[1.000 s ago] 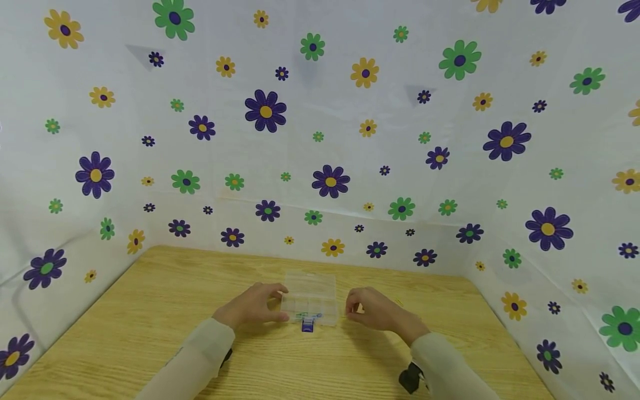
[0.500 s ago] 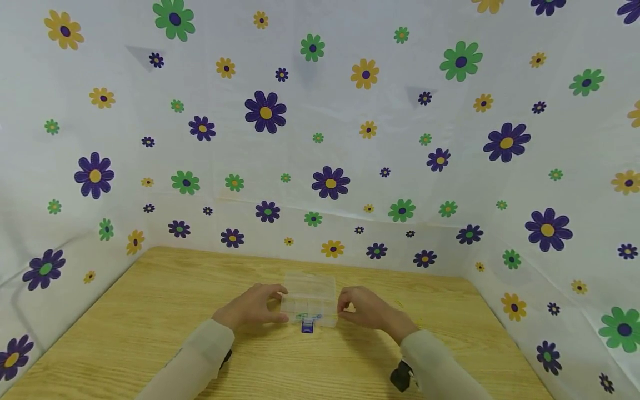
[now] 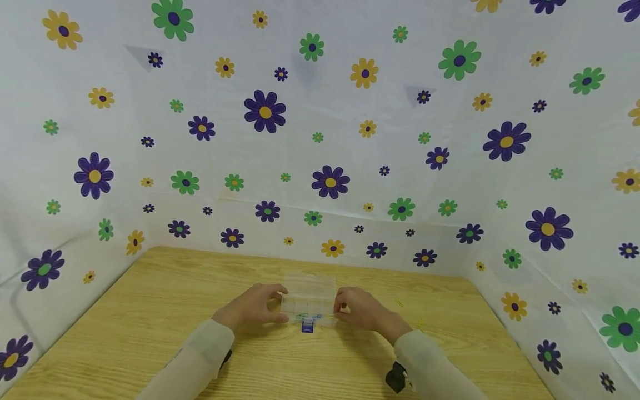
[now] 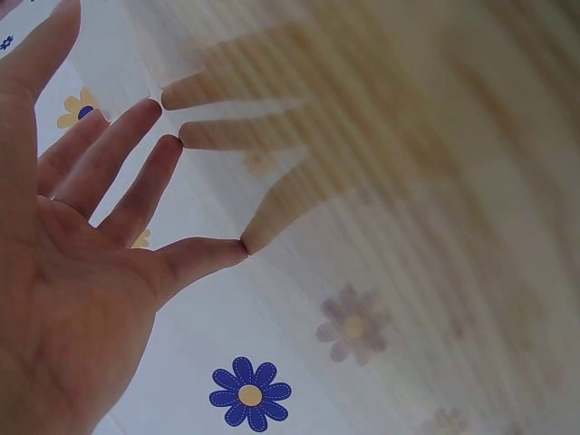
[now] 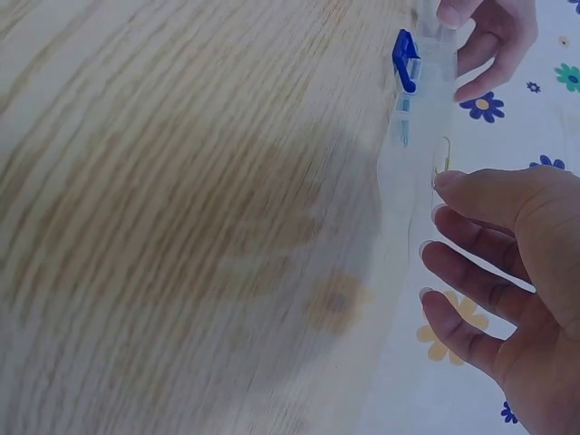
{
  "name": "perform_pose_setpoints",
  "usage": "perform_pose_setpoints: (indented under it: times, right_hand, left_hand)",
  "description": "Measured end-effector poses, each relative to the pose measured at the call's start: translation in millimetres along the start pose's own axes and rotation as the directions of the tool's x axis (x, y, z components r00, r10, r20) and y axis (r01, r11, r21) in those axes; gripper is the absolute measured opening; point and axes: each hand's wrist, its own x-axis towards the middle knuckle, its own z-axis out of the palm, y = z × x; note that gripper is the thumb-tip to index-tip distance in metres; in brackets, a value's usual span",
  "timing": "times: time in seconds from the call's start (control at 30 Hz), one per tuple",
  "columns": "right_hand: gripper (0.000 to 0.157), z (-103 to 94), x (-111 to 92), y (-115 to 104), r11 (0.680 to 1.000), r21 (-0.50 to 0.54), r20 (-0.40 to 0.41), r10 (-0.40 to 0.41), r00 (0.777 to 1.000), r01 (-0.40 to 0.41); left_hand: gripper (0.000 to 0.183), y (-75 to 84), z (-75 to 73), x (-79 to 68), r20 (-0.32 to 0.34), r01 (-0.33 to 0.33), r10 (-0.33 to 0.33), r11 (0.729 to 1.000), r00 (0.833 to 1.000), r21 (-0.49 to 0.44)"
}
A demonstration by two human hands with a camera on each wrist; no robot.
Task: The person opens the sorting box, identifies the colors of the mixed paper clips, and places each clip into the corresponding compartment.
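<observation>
Pinching yellow paper clip (image 5: 445, 152) in right hand (image 3: 362, 308) at right end of open clear box (image 3: 310, 285) on tabletop (image 3: 280, 366). Spreading left hand (image 3: 252, 304) loosely at left end. Noting sleeve marking (image 3: 174, 355), too faint to read.

clear box (image 3: 301, 305), lid (image 3: 310, 284) open | yellow paperclip (image 5: 447, 152), pinched at box's right end

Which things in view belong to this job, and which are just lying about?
Job:
clear box with blue latch
yellow paper clip in the right grip
green and blue pieces inside
probably the yellow pieces lying on the table

Just there:
table
flowered sheet
</observation>
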Motion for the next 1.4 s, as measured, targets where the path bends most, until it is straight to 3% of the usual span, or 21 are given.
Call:
perform_pose_setpoints:
  times: [0.27, 0.53, 0.9, 1.17, 1.4]
  right_hand:
    - [0.008, -3.8, -6.6, 3.1, 0.999, 0.026, 0.002, 0.023, 1.000, -0.023]
    - [0.005, -19.1, -24.2, 25.7, 0.997, 0.061, -0.056, 0.043, 0.998, -0.039]
    - [0.004, -39.7, -54.7, 60.0, 0.987, 0.093, -0.064, 0.135, 0.989, -0.129]
    - [0.004, -39.9, -76.0, 88.5, 0.973, 0.083, -0.072, 0.220, 0.973, -0.214]
    - [0.004, -36.4, -83.2, 101.5, 0.955, 0.092, -0.055, 0.288, 0.956, -0.283]
  left_hand:
    - [0.065, 2.1, -2.6, 0.1, 0.015, -0.038, 0.039, 0.999, 0.999, -0.017]
    - [0.066, 2.1, -3.5, -1.2, 0.015, -0.018, 0.019, 1.000, 1.000, -0.016]
    - [0.066, -1.1, -2.4, 0.1, 0.015, -0.031, 0.031, 0.999, 0.999, -0.010]
    - [0.066, -0.2, -2.3, -0.8, 0.013, -0.019, 0.019, 1.000, 1.000, -0.012]
    - [0.066, 1.1, -2.2, -1.5, 0.013, -0.014, 0.014, 1.000, 1.000, -0.015]
